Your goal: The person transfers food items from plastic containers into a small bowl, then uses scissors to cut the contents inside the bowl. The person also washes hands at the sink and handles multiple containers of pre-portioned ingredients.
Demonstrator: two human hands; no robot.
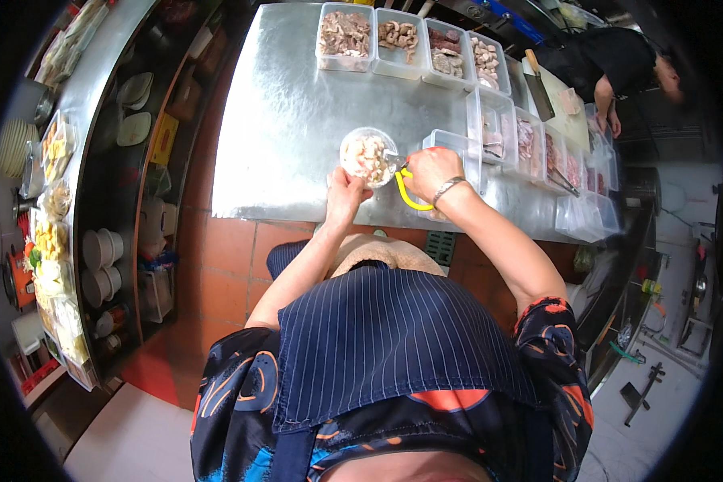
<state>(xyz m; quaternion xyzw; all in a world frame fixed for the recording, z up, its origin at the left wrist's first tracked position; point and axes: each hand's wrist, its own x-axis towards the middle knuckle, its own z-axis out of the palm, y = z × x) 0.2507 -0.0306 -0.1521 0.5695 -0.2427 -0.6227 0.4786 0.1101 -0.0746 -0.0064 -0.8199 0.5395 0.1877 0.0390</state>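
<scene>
A clear round plastic container (367,155) full of pale, chopped pieces stands near the front edge of the steel worktable (289,108). At its lower left rim, my left hand (345,194) has its fingers on the container. My right hand (434,172) is closed around a tool with a yellow looped handle (407,193), perhaps kitchen scissors; its metal end reaches the container's right side. The fingers partly hide the tool. Just beyond my right hand sits a clear rectangular plastic box (458,144), its contents mostly hidden.
Clear boxes of sliced meat (344,39) line the table's far side, and several more run to the right. A cleaver (539,90) lies by a cutting board (569,108). A person in black (608,66) works at the far right. Shelving stands at the left.
</scene>
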